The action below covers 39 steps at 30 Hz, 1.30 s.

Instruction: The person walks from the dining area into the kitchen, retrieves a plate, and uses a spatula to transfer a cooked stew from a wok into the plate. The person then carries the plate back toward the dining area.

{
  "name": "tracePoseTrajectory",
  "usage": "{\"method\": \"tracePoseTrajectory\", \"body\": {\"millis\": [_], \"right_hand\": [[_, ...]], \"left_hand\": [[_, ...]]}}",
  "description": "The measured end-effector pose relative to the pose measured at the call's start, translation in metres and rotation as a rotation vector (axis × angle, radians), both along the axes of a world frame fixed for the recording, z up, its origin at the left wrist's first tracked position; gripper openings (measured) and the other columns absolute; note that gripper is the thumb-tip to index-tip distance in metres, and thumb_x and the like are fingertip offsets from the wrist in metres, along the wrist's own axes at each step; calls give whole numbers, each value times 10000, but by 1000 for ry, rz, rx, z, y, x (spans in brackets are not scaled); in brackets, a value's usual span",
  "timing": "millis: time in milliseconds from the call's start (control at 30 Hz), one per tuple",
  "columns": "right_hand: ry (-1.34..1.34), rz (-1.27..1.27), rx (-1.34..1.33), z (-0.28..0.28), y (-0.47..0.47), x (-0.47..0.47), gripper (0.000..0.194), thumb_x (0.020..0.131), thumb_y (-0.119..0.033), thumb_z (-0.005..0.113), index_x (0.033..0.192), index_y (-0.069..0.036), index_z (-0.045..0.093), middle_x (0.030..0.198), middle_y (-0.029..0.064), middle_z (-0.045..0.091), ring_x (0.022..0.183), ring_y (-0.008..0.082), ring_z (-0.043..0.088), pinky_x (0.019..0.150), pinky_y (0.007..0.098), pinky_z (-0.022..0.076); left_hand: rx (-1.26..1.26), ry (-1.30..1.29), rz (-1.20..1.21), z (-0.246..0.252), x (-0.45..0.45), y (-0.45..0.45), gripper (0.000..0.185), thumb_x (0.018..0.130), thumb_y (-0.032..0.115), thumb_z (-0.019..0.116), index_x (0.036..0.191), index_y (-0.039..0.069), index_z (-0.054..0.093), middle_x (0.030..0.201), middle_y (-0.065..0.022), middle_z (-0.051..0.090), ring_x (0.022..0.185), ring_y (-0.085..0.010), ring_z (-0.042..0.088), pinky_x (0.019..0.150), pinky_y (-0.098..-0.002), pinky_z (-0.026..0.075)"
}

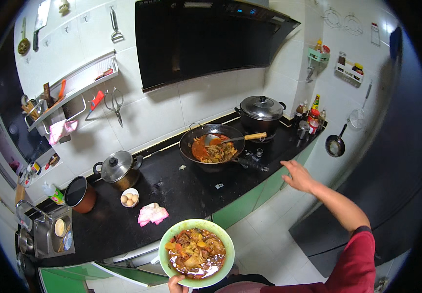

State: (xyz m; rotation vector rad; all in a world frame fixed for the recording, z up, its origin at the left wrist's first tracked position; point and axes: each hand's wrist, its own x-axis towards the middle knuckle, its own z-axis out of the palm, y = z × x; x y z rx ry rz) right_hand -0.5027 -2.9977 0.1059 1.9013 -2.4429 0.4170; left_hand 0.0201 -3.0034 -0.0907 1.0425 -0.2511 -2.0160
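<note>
My left hand (178, 284) grips the near-left rim of a pale green bowl (164, 252), held up in front of my body. Chunky stew (192, 252) in reddish, oily broth fills much of it. Stretched out to the right, my right hand (298, 177) holds nothing, its fingers apart near the counter's front edge. Beyond that hand a black wok (186, 149) sits on the stove, with more stew (216, 150) inside. A ladle with a wooden handle (255, 136) rests in the wok, its handle leaning over the right rim.
Behind the wok stands a lidded pot (262, 110), with several seasoning bottles (313, 113) to its right. Leftward on the black counter (181, 194) are a pink-and-white cloth (153, 214), a bowl of eggs (129, 197), another lidded pot (117, 170) and a sink (46, 238). A range hood (211, 40) overhangs.
</note>
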Motion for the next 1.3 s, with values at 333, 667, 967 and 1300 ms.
{"method": "tracePoseTrajectory", "body": {"millis": [333, 667, 967, 1300], "right_hand": [[314, -72, 333, -79, -243, -137, 378, 814, -151, 512, 1162, -4, 512, 1200, 242, 474, 1090, 376, 484, 886, 455, 434], [216, -34, 841, -103, -314, -195, 546, 810, -200, 553, 1315, -83, 381, 1082, 221, 579, 1007, 363, 574, 830, 445, 458], [527, 265, 697, 93, -359, -137, 323, 767, -230, 618, 1090, -225, 637, 916, 85, 672, 866, 281, 645, 701, 398, 507], [774, 351, 1240, 110, -416, -120, 253, 670, -212, 665, 912, -154, 706, 917, 44, 687, 856, 254, 648, 656, 382, 510]], "left_hand": [[1, -30, 35, -18, -60, -143, 310, 718, 69, 586, 1014, -9, 537, 949, -109, 568, 922, -259, 553, 851, -393, 469], [-36, -172, 24, -6, -108, -229, 248, 732, 141, 564, 943, 9, 560, 911, -104, 573, 890, -250, 555, 789, -392, 472], [-1, -182, 68, -2, -141, -250, 263, 734, 158, 560, 953, 12, 558, 912, -104, 574, 891, -254, 555, 781, -398, 477], [14, -215, 112, -4, -158, -253, 279, 736, 176, 555, 964, 16, 557, 913, -104, 575, 891, -258, 556, 773, -406, 481]]}}
